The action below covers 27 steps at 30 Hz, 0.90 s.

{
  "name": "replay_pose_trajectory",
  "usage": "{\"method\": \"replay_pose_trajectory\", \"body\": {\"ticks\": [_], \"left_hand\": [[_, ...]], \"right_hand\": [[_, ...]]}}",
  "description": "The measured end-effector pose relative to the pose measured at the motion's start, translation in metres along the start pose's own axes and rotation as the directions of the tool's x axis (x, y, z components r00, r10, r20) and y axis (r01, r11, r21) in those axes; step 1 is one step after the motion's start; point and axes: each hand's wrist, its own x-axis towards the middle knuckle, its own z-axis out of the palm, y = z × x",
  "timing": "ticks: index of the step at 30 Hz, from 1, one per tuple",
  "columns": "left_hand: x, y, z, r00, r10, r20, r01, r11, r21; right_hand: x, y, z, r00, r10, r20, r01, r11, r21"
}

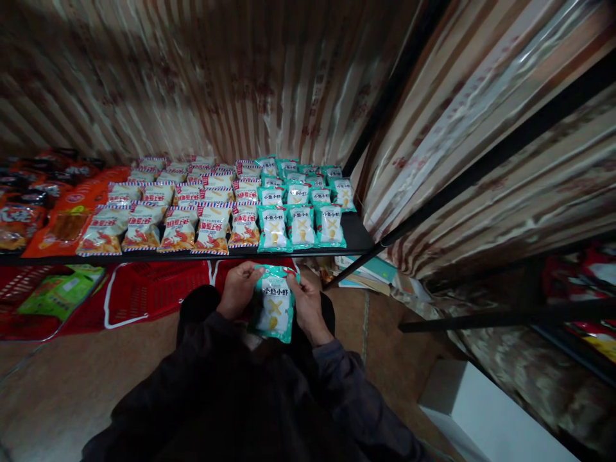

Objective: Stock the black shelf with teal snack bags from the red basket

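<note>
A teal and white snack bag is held upright between both hands, just in front of the shelf edge. My left hand is closed on its upper left corner. Fingers of my right hand pinch the upper right side. On the black shelf, matching teal snack bags stand in rows at the right end. Left of them are rows of white and orange snack bags with striped edges and a red shrimp picture.
Orange packets fill the shelf's left side. Beneath are red baskets, one with a green packet. Books and papers lie under the right end. A black diagonal bar crosses the right side; a white box sits on the floor.
</note>
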Motion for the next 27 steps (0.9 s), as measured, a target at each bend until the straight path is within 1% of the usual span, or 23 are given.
{"method": "replay_pose_trajectory", "body": {"ticks": [2, 4, 5, 7, 9, 11, 13, 15, 18, 20, 21, 23, 27], "left_hand": [[0.003, 0.005, 0.002, 0.997, 0.072, -0.042, -0.071, 0.997, 0.028], [0.006, 0.010, 0.002, 0.996, 0.086, -0.034, -0.086, 0.996, 0.001], [0.007, 0.013, 0.002, 0.998, 0.066, -0.005, -0.066, 0.998, -0.021], [0.005, 0.019, 0.001, 0.996, 0.003, 0.092, 0.001, 0.999, -0.043], [0.000, 0.022, -0.001, 0.979, -0.061, 0.193, 0.072, 0.996, -0.049], [-0.006, 0.023, -0.001, 0.963, -0.109, 0.245, 0.129, 0.989, -0.066], [-0.010, 0.021, -0.001, 0.963, -0.134, 0.232, 0.153, 0.986, -0.067], [-0.012, 0.015, 0.001, 0.975, -0.137, 0.177, 0.148, 0.988, -0.048], [-0.011, 0.005, 0.005, 0.995, -0.089, 0.048, 0.090, 0.996, -0.021], [-0.010, -0.001, 0.007, 0.999, -0.043, -0.011, 0.043, 0.999, 0.015], [-0.010, -0.002, 0.007, 0.999, -0.027, -0.019, 0.028, 0.999, 0.037], [-0.010, -0.002, 0.008, 1.000, -0.029, 0.007, 0.028, 0.998, 0.063], [-0.013, 0.009, 0.008, 0.991, -0.086, 0.098, 0.087, 0.996, -0.006]], "right_hand": [[-0.002, -0.004, 0.003, 0.999, -0.033, -0.021, 0.033, 0.999, -0.005], [-0.003, -0.009, 0.006, 0.996, -0.073, -0.051, 0.072, 0.997, -0.015], [-0.003, -0.011, 0.008, 0.994, -0.090, -0.067, 0.089, 0.996, -0.022], [-0.002, -0.015, 0.009, 0.990, -0.111, -0.091, 0.108, 0.994, -0.035], [0.001, -0.016, 0.009, 0.988, -0.113, -0.107, 0.110, 0.993, -0.029], [0.004, -0.017, 0.008, 0.989, -0.105, -0.107, 0.104, 0.994, -0.013], [0.008, -0.016, 0.007, 0.990, -0.100, -0.100, 0.100, 0.995, -0.006], [0.010, -0.015, 0.006, 0.990, -0.109, -0.086, 0.107, 0.994, -0.019], [0.011, -0.014, 0.007, 0.987, -0.138, -0.083, 0.134, 0.990, -0.052], [0.012, -0.014, 0.008, 0.985, -0.140, -0.098, 0.136, 0.989, -0.053], [0.012, -0.015, 0.008, 0.985, -0.138, -0.105, 0.133, 0.990, -0.047], [0.014, -0.017, 0.007, 0.983, -0.142, -0.113, 0.136, 0.989, -0.063], [0.020, -0.025, 0.005, 0.978, -0.175, -0.115, 0.161, 0.980, -0.120]]}}
